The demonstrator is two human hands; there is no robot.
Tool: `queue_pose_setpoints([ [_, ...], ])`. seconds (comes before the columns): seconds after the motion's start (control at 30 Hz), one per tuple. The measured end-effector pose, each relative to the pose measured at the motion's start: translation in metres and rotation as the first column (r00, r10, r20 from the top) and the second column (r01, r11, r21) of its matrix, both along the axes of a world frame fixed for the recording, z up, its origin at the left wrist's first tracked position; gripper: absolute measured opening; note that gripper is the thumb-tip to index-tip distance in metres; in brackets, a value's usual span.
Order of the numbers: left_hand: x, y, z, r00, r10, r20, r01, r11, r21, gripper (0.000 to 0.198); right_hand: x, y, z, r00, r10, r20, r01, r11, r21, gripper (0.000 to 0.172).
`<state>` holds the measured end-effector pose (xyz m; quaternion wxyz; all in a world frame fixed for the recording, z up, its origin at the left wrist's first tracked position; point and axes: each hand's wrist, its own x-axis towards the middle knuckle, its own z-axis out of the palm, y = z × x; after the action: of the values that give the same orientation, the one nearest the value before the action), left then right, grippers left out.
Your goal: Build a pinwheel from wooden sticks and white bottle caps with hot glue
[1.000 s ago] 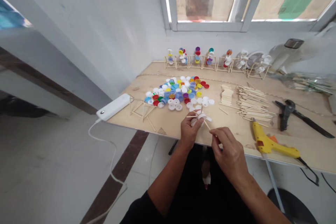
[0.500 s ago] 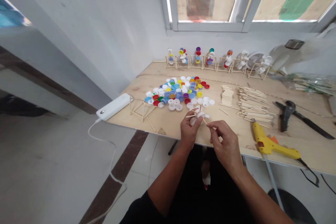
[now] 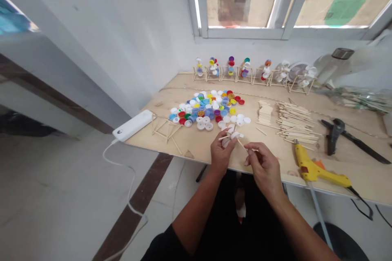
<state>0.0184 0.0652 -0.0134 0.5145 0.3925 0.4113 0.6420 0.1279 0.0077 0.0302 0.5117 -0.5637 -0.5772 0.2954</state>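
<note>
My left hand (image 3: pixel 221 151) is closed around a small assembly of white bottle caps (image 3: pixel 234 135) with short wooden sticks poking out of it. Between the thumb and fingers of my right hand (image 3: pixel 263 165) is a thin wooden stick (image 3: pixel 241 143), whose far end reaches the white caps. Both hands are above the table's front edge. Just beyond them spreads a pile of colored bottle caps (image 3: pixel 209 112). A wooden stick frame (image 3: pixel 167 130) stands left of my hands. How the stick joins the caps is too small to tell.
Bundles of sticks (image 3: pixel 296 122) and shorter sticks (image 3: pixel 264 113) lie to the right. A yellow glue gun (image 3: pixel 318 170) and a black cutter (image 3: pixel 334 135) are farther right. Finished cap wheels on frames (image 3: pixel 231 69) line the back. A white power strip (image 3: pixel 133 125) sits at the left edge.
My right hand has shifted slightly right and down, with more of the stick showing between it and the caps. My left hand keeps its hold in nearly the same place.
</note>
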Motion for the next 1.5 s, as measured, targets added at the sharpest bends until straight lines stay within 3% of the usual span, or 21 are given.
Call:
queue_pose_setpoints([
  [0.13, -0.001, -0.001, 0.001, 1.0, -0.018, -0.023, 0.018, 1.0, 0.005, 0.041, 0.005, -0.005, -0.001, 0.984, 0.003, 0.18, 0.003, 0.999, -0.035, 0.024],
  [0.27, -0.001, -0.002, 0.002, 0.999, -0.025, -0.034, 0.025, 1.0, 0.012, 0.04, 0.01, -0.008, -0.005, 0.888, -0.053, 0.457, 0.057, 0.998, 0.006, 0.029],
  [0.37, -0.001, -0.002, 0.002, 0.998, -0.025, -0.052, 0.026, 0.999, 0.022, 0.037, 0.011, -0.006, -0.006, 0.847, -0.059, 0.528, 0.071, 0.997, -0.002, 0.036],
  [0.47, -0.001, -0.002, 0.004, 0.999, -0.005, -0.048, 0.005, 1.0, 0.014, 0.037, 0.01, -0.003, -0.005, 0.925, 0.028, 0.379, 0.029, 0.989, -0.145, 0.039],
  [0.6, 0.0, -0.002, 0.005, 0.999, 0.017, -0.042, -0.017, 1.0, 0.006, 0.041, 0.005, 0.002, -0.003, 0.996, 0.076, -0.034, -0.083, 0.947, -0.311, 0.043],
  [0.73, -0.001, -0.003, 0.004, 0.998, 0.008, -0.056, -0.008, 1.0, 0.004, 0.044, -0.001, 0.003, -0.002, 0.9, 0.052, -0.432, -0.238, 0.89, -0.39, 0.04],
  [0.8, -0.001, -0.003, 0.004, 0.998, 0.013, -0.065, -0.012, 1.0, 0.006, 0.043, -0.003, 0.003, -0.003, 0.864, 0.069, -0.499, -0.293, 0.874, -0.388, 0.038],
  [0.87, -0.002, -0.003, 0.004, 0.998, 0.011, -0.068, -0.01, 1.0, 0.013, 0.041, -0.004, 0.002, -0.006, 0.928, 0.114, -0.355, -0.251, 0.895, -0.368, 0.037],
  [0.93, -0.002, -0.003, 0.002, 0.998, -0.002, -0.057, 0.004, 1.0, 0.019, 0.041, -0.003, 0.002, -0.01, 0.993, 0.119, -0.005, -0.116, 0.95, -0.291, 0.034],
  [1.03, -0.002, -0.001, 0.0, 0.999, -0.021, -0.038, 0.022, 1.0, 0.018, 0.042, 0.0, 0.003, -0.016, 0.876, -0.024, 0.481, 0.071, 0.994, -0.078, 0.028],
  [1.1, -0.002, -0.001, -0.001, 0.999, -0.026, -0.043, 0.026, 1.0, 0.015, 0.042, 0.001, 0.005, -0.017, 0.824, -0.071, 0.561, 0.102, 0.995, -0.023, 0.027],
  [1.17, -0.002, -0.001, -0.001, 0.998, -0.014, -0.053, 0.014, 1.0, 0.014, 0.043, 0.002, 0.007, -0.014, 0.904, 0.028, 0.426, 0.023, 0.993, -0.115, 0.028],
  [1.23, -0.002, -0.001, 0.0, 0.998, -0.001, -0.057, 0.002, 1.0, 0.022, 0.043, 0.0, 0.008, -0.009, 0.983, 0.156, 0.098, -0.126, 0.958, -0.256, 0.031],
  [1.3, -0.002, -0.001, 0.002, 0.999, -0.002, -0.049, 0.004, 0.999, 0.038, 0.041, -0.002, 0.008, -0.005, 0.947, 0.187, -0.262, -0.27, 0.903, -0.334, 0.032],
  [1.37, -0.002, -0.001, 0.003, 0.999, -0.012, -0.041, 0.014, 0.999, 0.049, 0.04, -0.004, 0.008, -0.003, 0.871, 0.153, -0.467, -0.341, 0.873, -0.35, 0.032],
  [1.43, -0.002, -0.001, 0.003, 0.999, -0.017, -0.033, 0.019, 0.999, 0.044, 0.041, -0.004, 0.008, -0.004, 0.877, 0.155, -0.455, -0.336, 0.875, -0.35, 0.033],
  [1.5, -0.003, -0.001, 0.003, 1.0, -0.023, -0.02, 0.024, 0.999, 0.028, 0.042, -0.003, 0.008, -0.007, 0.965, 0.173, -0.197, -0.23, 0.919, -0.319, 0.033],
])
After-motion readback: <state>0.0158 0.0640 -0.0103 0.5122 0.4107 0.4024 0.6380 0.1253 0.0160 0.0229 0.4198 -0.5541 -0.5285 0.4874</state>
